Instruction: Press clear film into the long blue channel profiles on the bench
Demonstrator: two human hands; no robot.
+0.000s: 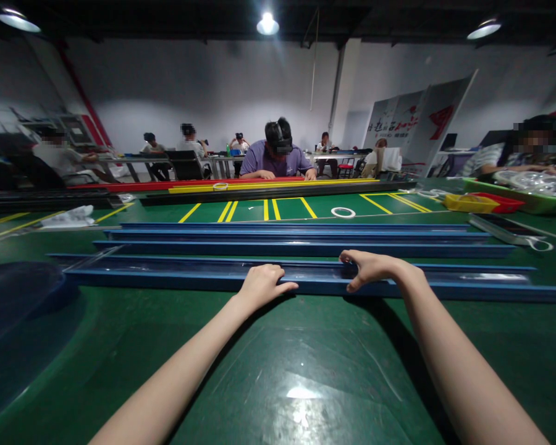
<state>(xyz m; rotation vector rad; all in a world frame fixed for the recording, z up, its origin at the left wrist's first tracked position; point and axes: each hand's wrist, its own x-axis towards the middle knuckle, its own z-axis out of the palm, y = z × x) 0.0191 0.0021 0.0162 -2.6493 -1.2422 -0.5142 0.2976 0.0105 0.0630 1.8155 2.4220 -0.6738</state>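
Long blue channel strips lie crosswise on the green table (278, 358). My left hand (262, 285) rests over the nearest blue strip (167, 279), its thumb stretched out to the right along the front wall and its other fingers bent over the channel. To the right, my right hand (370, 269) is at the same strip, thumb and fingers apart in a C shape, with nothing between them. Just behind lies another blue strip (301, 249), with further blue strips beyond it.
Across the table a person in purple (278, 154) leans over yellow (278, 185) and black strips (259, 195). A white ring (343, 212), a phone (507, 228) and a green tray (537, 201) lie beyond the blue strips. Dark blue plastic (18, 309) is at left.
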